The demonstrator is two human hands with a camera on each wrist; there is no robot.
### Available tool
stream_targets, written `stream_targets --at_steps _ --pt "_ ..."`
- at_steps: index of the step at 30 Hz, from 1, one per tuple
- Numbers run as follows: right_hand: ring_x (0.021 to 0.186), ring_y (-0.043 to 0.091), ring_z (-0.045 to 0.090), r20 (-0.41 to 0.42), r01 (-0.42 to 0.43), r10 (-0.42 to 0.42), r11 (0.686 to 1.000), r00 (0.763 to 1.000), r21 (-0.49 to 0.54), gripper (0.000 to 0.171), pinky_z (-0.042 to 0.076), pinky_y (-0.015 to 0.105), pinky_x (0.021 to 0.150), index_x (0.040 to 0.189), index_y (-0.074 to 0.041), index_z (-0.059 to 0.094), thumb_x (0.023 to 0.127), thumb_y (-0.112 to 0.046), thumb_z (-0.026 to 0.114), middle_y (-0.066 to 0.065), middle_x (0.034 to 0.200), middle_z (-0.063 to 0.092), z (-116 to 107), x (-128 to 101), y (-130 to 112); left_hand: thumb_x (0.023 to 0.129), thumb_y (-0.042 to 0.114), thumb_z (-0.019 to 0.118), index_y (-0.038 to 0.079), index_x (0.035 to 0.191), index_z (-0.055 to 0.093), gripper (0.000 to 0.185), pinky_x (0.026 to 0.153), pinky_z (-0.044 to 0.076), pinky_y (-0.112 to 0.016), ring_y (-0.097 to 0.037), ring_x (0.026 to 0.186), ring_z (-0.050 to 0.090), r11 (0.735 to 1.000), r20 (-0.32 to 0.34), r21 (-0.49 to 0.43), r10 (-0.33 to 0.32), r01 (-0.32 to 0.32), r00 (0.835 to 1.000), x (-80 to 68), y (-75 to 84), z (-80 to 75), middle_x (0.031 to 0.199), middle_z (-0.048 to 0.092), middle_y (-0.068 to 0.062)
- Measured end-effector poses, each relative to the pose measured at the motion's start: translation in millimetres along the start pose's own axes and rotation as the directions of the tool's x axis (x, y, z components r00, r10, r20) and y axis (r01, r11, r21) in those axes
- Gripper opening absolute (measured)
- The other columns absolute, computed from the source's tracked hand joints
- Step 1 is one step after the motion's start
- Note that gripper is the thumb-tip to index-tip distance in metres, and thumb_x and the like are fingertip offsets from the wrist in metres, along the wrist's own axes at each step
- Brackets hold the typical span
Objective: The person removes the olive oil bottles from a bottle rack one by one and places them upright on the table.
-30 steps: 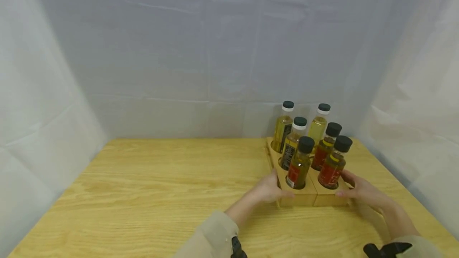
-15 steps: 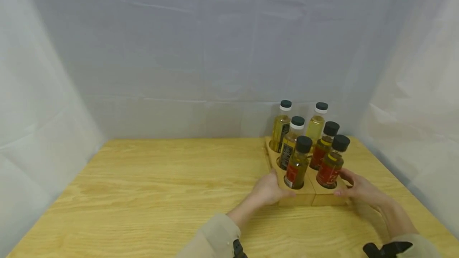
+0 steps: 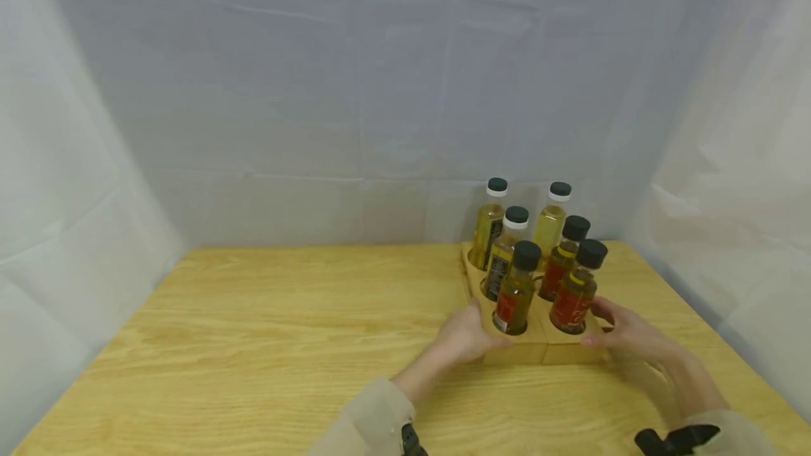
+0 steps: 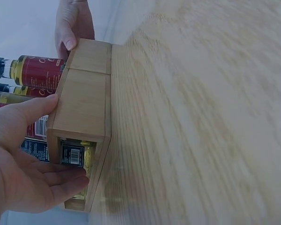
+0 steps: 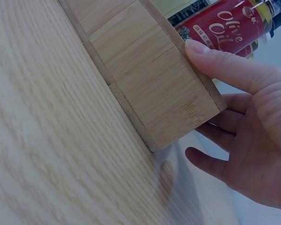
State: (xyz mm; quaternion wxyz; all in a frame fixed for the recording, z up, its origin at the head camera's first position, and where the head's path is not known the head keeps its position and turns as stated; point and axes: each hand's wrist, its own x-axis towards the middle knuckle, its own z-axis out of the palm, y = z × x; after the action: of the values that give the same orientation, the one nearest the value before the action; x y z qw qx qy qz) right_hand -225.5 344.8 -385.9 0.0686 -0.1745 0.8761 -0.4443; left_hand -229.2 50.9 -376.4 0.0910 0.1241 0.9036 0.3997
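Two wooden bottle racks, a left rack (image 3: 516, 354) and a right rack (image 3: 573, 355), stand side by side on the table's right part. Bottles sit upright in their round holes: red-labelled olive oil bottles (image 3: 572, 303) with black caps nearer me, pale yellow oil bottles (image 3: 550, 227) with dark green caps behind. My left hand (image 3: 464, 334) grips the left rack's front corner, thumb at the front top edge, fingers along its open side (image 4: 75, 154). My right hand (image 3: 636, 336) holds the right rack's outer corner, thumb on the top edge (image 5: 196, 65), fingers behind the side.
The wood-grain table (image 3: 304, 315) stretches left of the racks. A pale sheet (image 3: 317, 90) hangs behind the table's back edge, and more sheeting (image 3: 754, 160) lines the right side close to my right arm.
Both racks with their bottles have slid a little to the left across the table, and both hands have moved left with them, keeping their hold.
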Motion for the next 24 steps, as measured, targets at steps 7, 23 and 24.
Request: stream_targets --at_steps 7,23,24 --pt "0.124 0.056 0.026 0.002 0.009 -0.009 1.000 1.000 -0.030 0.081 0.031 0.063 0.094 0.138 0.016 0.019 0.082 -0.013 0.070 0.039 0.138 0.026 5 8 -6 0.069 0.040 0.080 -0.006 0.141 0.031 0.098 0.098 0.039 -0.042 -0.035 0.124 0.042 1.000 0.006 0.019 -0.016 0.016 1.000 -0.2 -5.8 -10.3 0.139 0.040 -0.023" --pt "0.125 0.054 0.026 0.038 0.054 -0.055 0.998 0.998 0.022 0.081 0.034 0.061 0.094 0.139 0.014 0.020 0.082 -0.014 0.070 0.036 0.139 0.027 26 23 -21 0.069 0.034 0.081 -0.007 0.141 0.028 0.098 0.100 0.037 -0.046 -0.038 0.124 0.040 0.998 -0.014 -0.069 -0.008 0.007 1.000 -9.5 -29.2 -30.3 0.138 0.039 -0.025" --pt "0.125 0.054 0.026 0.041 0.059 -0.059 0.998 0.997 0.017 0.081 0.034 0.061 0.094 0.139 0.014 0.021 0.082 -0.014 0.071 0.036 0.139 0.027 28 25 -21 0.069 0.034 0.081 -0.007 0.141 0.028 0.098 0.099 0.037 -0.046 -0.038 0.124 0.041 0.997 -0.014 -0.074 -0.005 0.004 1.000 -10.0 -30.7 -31.5 0.138 0.040 -0.025"
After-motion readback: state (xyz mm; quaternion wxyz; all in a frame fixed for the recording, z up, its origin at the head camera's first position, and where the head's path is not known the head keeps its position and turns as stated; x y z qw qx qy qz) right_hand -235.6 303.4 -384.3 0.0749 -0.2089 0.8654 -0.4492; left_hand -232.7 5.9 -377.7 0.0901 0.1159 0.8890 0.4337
